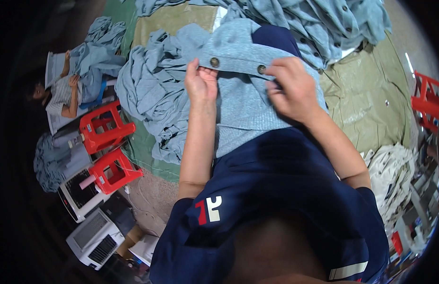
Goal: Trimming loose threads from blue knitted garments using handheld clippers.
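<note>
A light blue knitted cardigan (250, 102) lies spread over my lap, its button band running crosswise in front of me. My left hand (203, 84) grips the lower edge of that band, thumb near the front and fingers partly under the cloth. Just above these fingertips sits a dark brown button (214, 62). My right hand (294, 90) is closed, its curled fingers right beside a second brown button (261, 69). Whatever its fingertips hold, if anything, is too small to make out.
Heaped blue knitwear (155, 90) lies left, with more buttoned garments (319, 23) at the far side. Green sheeting (366, 104) spreads right, near cream garments (392, 175). Red stools (103, 128) stand left, near a seated person (60, 94) and a white appliance (94, 236).
</note>
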Motion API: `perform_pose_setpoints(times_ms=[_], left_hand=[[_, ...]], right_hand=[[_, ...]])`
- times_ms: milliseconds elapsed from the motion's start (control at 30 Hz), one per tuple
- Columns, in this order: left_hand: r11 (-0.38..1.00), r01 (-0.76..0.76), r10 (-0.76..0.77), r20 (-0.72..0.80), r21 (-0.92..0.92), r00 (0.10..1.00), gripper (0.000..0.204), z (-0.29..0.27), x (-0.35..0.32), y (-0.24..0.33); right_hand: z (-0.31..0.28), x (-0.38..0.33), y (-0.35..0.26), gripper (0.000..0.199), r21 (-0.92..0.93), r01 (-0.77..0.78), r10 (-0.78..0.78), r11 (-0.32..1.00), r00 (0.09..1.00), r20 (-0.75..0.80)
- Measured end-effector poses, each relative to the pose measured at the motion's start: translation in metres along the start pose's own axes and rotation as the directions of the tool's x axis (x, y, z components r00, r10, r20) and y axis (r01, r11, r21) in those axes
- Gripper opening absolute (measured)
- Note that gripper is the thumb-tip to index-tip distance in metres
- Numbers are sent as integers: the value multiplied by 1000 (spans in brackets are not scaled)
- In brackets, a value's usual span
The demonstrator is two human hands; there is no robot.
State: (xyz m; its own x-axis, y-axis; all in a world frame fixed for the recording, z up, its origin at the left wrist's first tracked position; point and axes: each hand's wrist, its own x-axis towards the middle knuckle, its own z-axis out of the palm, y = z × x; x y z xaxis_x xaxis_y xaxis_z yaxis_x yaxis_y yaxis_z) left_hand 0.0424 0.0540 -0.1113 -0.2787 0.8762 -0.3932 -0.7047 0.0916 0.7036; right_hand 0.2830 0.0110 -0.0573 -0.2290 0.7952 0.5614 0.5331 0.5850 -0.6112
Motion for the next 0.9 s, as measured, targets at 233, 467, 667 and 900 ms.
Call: perform_pose_setpoints(times_ms=[233, 467, 667, 900], left_hand=[[995, -6, 18, 116, -96, 993, 9, 4, -14, -18], [-81, -444, 550, 411, 893, 727, 41, -26, -50, -2], [304, -83, -119, 124, 949, 985, 32, -74, -59, 14], [708, -34, -567, 597, 705, 568, 26, 21, -136, 51]], right_hand=[[85, 42, 7, 34, -44, 172, -163, 984, 974, 160], [-18, 36, 30, 24, 498, -359, 374, 790, 924, 74], [-187, -18, 79, 30, 724, -162, 474, 670, 844, -250], [-294, -64, 100, 25, 753, -144, 571, 642, 746, -343]])
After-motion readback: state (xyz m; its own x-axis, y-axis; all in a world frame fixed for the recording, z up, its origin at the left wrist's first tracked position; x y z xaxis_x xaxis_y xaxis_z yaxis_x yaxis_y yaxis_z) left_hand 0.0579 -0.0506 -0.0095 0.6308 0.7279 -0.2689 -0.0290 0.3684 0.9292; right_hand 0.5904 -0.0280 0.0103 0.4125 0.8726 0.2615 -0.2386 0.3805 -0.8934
